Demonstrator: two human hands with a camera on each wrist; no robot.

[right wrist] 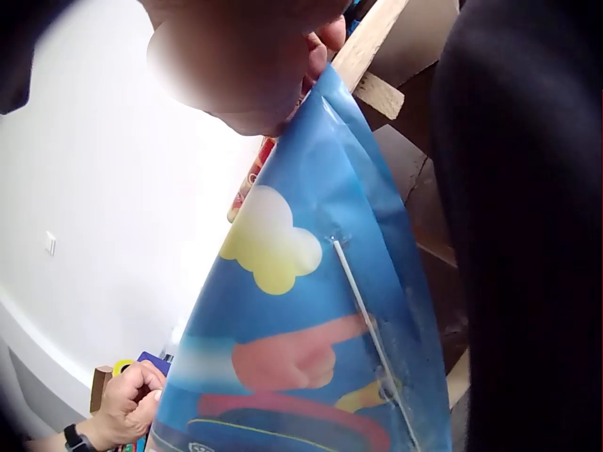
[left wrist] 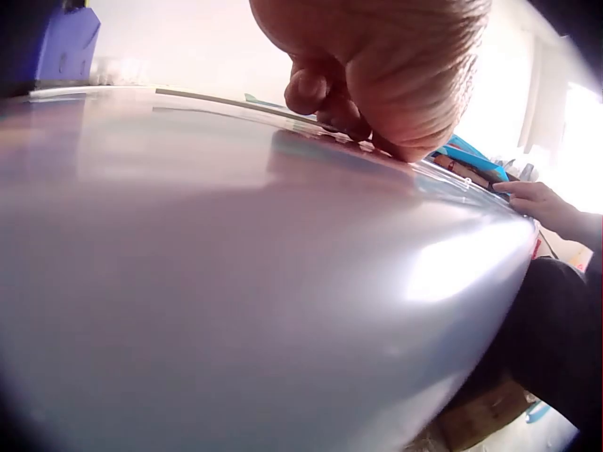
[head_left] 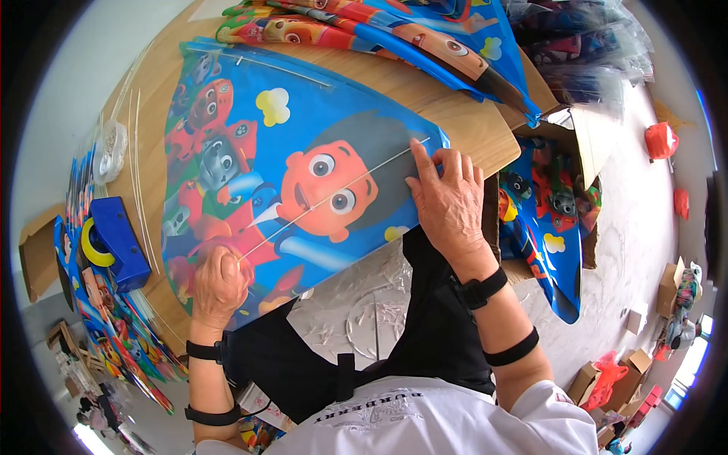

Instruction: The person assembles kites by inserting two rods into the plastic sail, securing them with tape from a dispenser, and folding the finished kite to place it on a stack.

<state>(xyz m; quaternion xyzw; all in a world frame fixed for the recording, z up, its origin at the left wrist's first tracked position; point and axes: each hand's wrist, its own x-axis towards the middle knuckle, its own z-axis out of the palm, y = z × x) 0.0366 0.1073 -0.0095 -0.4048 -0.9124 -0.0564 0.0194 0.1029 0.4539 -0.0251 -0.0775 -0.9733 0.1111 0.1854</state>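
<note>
A blue kite sheet [head_left: 250,155] printed with cartoon figures lies spread over the wooden table [head_left: 497,140], its near edge above the person's lap. Across its middle runs a thin white rod [head_left: 284,226]. At the rod's lower left end, the left hand [head_left: 220,284] pinches it with curled fingers, close on the sheet. The right hand [head_left: 453,205] rests at the sheet's right corner, its index finger extended onto the rod's other end. In the right wrist view another white rod [right wrist: 363,315] lies fixed along the kite's side; the right hand [right wrist: 236,66] is blurred at the tip.
More printed kites [head_left: 447,53] are piled at the table's far side. A blue tape dispenser [head_left: 125,243] and loose thin rods [head_left: 139,174] lie left. To the right, a cardboard box [head_left: 588,148] holds further kites. Plastic-wrapped packs [head_left: 584,53] stand at the back right.
</note>
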